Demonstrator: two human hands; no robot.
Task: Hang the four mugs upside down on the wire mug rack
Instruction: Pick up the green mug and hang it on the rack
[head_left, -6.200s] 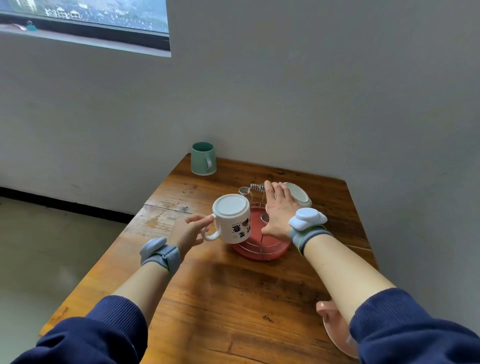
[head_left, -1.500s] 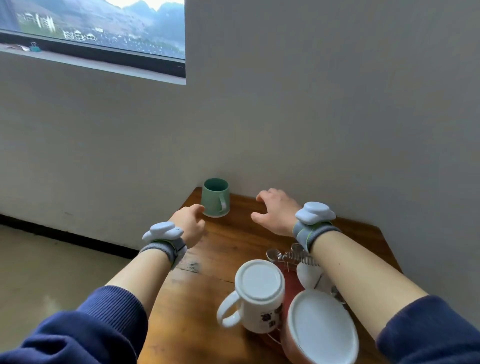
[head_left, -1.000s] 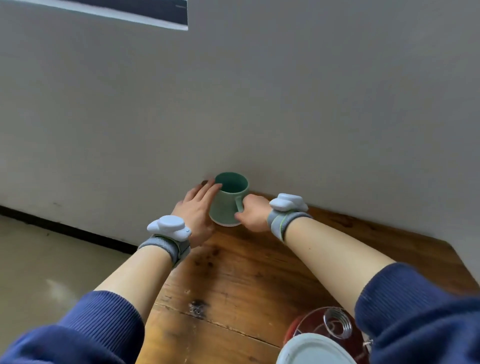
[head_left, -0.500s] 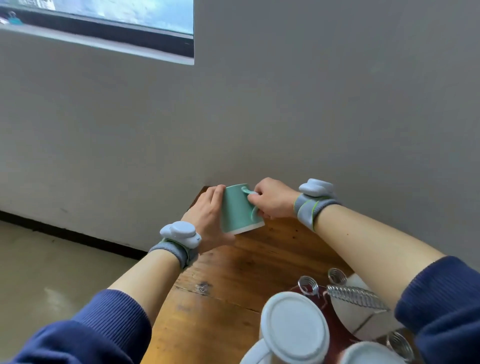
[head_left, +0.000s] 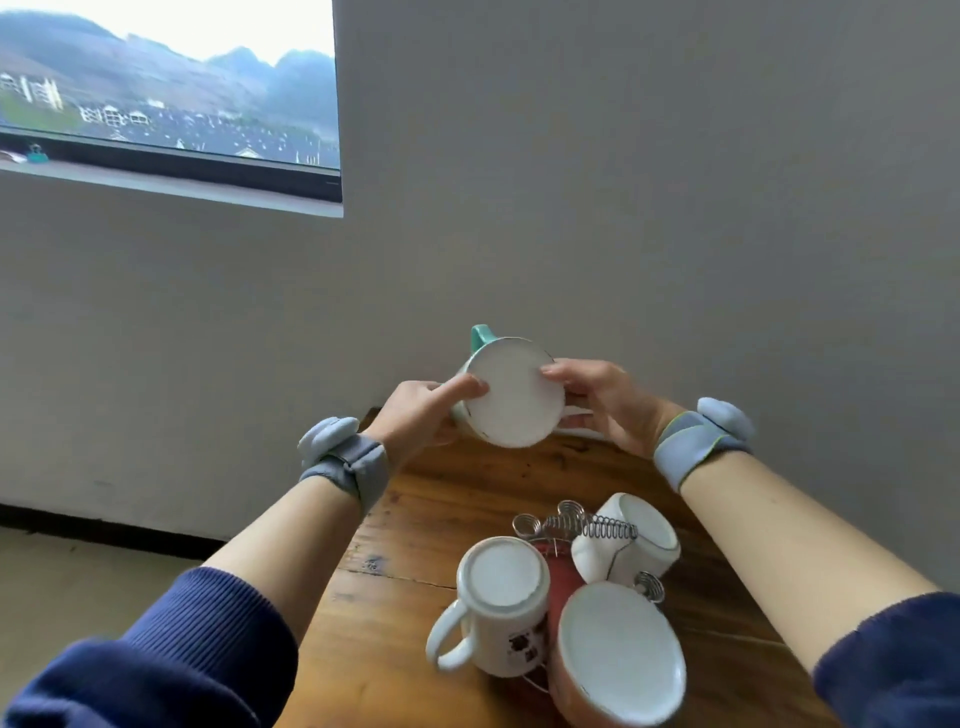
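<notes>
The green mug (head_left: 511, 397) is in the air above the far end of the table, turned so its white base faces me and its handle points up. My left hand (head_left: 421, 410) grips its left side and my right hand (head_left: 605, 402) its right side. Nearer me stands the wire mug rack (head_left: 574, 525) on a red base. Three mugs hang upside down on it: a white printed mug (head_left: 501, 605) at the left, a small white mug (head_left: 631, 545) at the back right, and a pink mug (head_left: 618, 657) at the front.
The wooden table (head_left: 415, 571) reaches the grey wall (head_left: 623, 208) behind the mug. Its left edge drops to the floor (head_left: 78, 582). A window (head_left: 166, 88) sits high at the left.
Both hands have lifted the green mug off the table and turned it over, base toward me. My view has pulled back, so the rack with three mugs shows more fully.
</notes>
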